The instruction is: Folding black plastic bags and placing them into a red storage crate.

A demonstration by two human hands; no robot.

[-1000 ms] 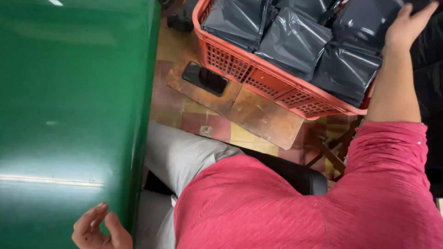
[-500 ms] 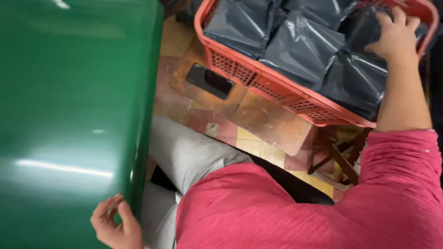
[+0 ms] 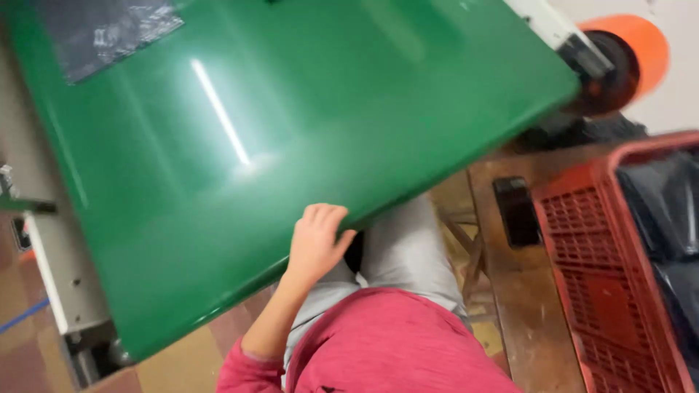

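One hand shows, and one broad green table fills most of the frame from the upper left down to the lower centre; its glossy top carries a long white streak of reflected light and, in the upper left corner, a dark plastic sheet lying flat; the table's rounded edge runs on a slant from the upper right to the lower left. Below it, at the bottom centre, sits the person's pink shirt, with grey trousers above it, just under the table edge. At the right edge stands a red crate with a latticed wall, holding dark bags; it rests on a wooden bench, and a black phone lies flat on the bench just left of the crate, apart from it. In the upper right an orange disc sits behind a dark wheel-like part. At the left edge a pale metal frame stands below the table. The left hand lies at the centre, against the table edge; its fingers are curled over the edge and touch it, loosely bent rather than clenched, with nothing else in them. The right hand is out of view.
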